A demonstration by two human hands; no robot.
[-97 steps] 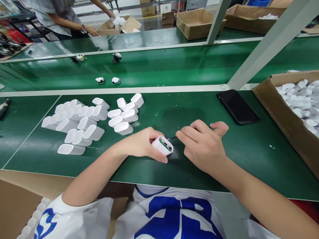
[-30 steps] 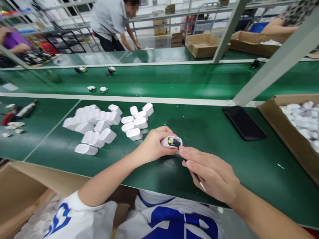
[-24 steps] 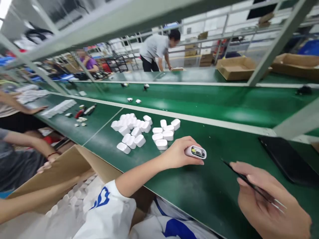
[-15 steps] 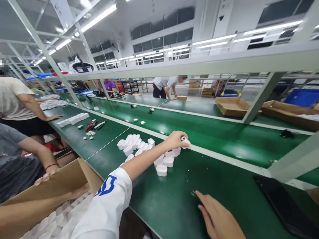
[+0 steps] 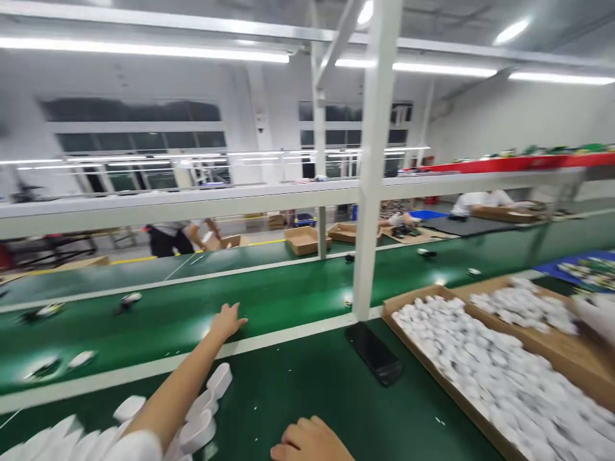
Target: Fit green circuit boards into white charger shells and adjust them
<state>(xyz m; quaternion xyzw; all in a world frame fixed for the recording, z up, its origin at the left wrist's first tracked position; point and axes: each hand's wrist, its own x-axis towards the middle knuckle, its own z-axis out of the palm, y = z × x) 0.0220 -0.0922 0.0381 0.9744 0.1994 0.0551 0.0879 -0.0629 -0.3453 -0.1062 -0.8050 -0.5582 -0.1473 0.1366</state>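
Nearest, the right hand (image 5: 310,442) lies loosely curled on the green counter (image 5: 293,390), nothing visible in it, with white oval plastic cases (image 5: 206,398) bunched left under the forearm, within easy reach. A black phone (image 5: 373,353) and a cardboard tray of white parts (image 5: 480,365) sit right. The left hand (image 5: 228,321), fingers spread and empty, is over the conveyor belt (image 5: 288,320); beyond lies a bright factory hall (image 5: 259,128).

The casings (image 5: 220,380) at seven o'clock are smooth white plastic, and the phone (image 5: 373,353) at five o'clock has glossy black glass. The belt (image 5: 269,307) looks matt green, the box (image 5: 423,339) at four o'clock is rough brown cardboard, and the post (image 5: 369,160) at twelve o'clock is white-painted metal.
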